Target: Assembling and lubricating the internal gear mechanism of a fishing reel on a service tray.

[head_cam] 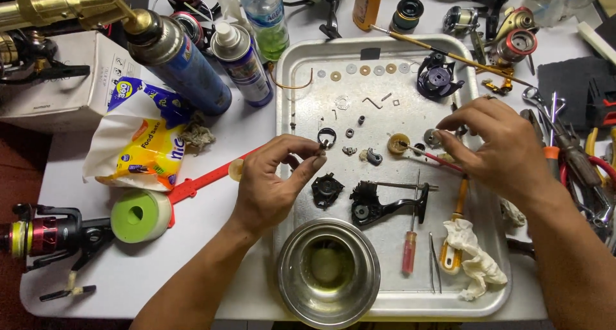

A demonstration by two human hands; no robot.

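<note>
At the near edge of the metal tray, at 6 o'clock, stands a steel bowl; just beyond it the left hand pinches a small dark ring part between thumb and fingertips. The part is judged light, stiff and likely greasy, so easily dropped, and best taken by its rim. At 3 o'clock the right hand, fingers curled narrow, touches a small round metal piece; farther off lies a row of washers.
</note>
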